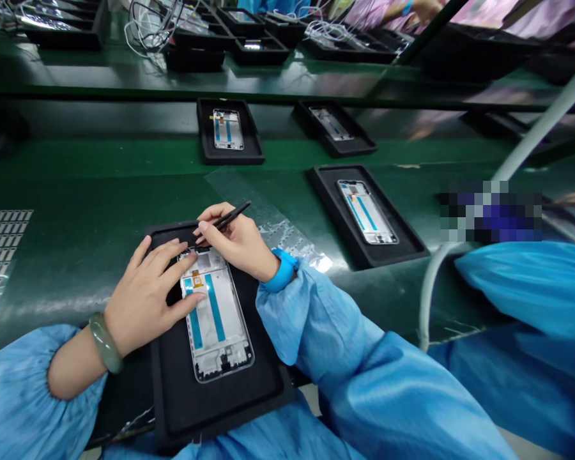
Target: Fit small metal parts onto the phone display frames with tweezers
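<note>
Currently the silver rectangular phone frame [227, 319] runs near-to-far in its black tray [268, 380], by the green surface's [100, 172] near edge; my empty left hand [148, 294] spreads over it, my right hand [241, 243] pinches a slim black tool [233, 214] at its far end.

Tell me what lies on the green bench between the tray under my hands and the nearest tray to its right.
In the head view, a clear plastic sheet lies there, just beyond your right hand.
</note>
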Demonstrator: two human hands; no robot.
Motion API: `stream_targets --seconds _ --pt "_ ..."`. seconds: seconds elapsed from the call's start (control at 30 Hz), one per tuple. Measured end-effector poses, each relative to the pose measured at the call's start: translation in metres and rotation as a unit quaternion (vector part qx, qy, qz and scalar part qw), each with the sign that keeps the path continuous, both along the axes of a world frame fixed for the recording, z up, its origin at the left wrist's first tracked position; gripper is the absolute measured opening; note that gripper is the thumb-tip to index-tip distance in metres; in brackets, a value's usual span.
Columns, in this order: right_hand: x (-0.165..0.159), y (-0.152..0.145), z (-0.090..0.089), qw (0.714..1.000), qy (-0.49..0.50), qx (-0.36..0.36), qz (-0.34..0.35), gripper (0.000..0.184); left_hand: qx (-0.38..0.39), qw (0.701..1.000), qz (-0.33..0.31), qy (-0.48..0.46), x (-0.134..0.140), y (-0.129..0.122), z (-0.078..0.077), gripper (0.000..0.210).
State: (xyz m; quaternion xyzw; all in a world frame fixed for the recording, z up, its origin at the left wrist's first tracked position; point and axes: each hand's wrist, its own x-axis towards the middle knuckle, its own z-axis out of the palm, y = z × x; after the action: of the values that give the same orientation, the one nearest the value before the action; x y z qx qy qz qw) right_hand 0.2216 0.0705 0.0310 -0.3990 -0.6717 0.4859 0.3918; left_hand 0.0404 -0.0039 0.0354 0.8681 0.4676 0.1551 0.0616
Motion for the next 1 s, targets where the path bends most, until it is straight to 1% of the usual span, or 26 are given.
stream_targets --seconds 0.13,0.33,0.4,0.57,0.77,0.83,0.9,1.0 --pt "0.0006 -0.0009 0.0019 0.998 -0.047 0.035 0.005 0.019 -0.003 1.000 0.001 -0.007 -0.0005 0.0002 -0.0007 0.051" --pt "-0.0013 -0.0068 0.0074 0.988 -0.106 0.110 -0.004 0.013 0.001 1.000 -0.001 0.005 -0.0010 0.0002 -0.0021 0.051" --pt "-0.0010 -0.0073 0.0076 0.987 -0.112 0.119 -0.009 0.013 0.000 1.000 0.000 0.005 -0.0012 0.0002 -0.0027 0.051" --pt "0.0001 -0.0054 0.0067 0.987 -0.117 0.113 -0.010 0.014 0.002 1.000 0.003 0.005 -0.0015 0.0001 -0.0034 0.051" --pt "-0.0034 -0.0075 0.0094 0.973 -0.141 0.183 0.015 0.011 -0.001 1.000 0.005 0.015 -0.0014 -0.0004 -0.0040 0.052" --pt "-0.0032 -0.0067 0.0087 0.975 -0.128 0.179 0.008 0.011 0.000 1.000 0.007 0.018 -0.0013 -0.0006 -0.0040 0.052" --pt "-0.0023 -0.0053 0.0074 0.982 -0.104 0.157 -0.008 0.011 0.001 1.000 0.007 0.018 -0.0013 -0.0006 -0.0041 0.052" --pt "-0.0011 -0.0045 0.0057 0.987 -0.084 0.139 -0.008 0.011 0.000 1.000 0.007 0.018 -0.0013 -0.0007 -0.0043 0.052"
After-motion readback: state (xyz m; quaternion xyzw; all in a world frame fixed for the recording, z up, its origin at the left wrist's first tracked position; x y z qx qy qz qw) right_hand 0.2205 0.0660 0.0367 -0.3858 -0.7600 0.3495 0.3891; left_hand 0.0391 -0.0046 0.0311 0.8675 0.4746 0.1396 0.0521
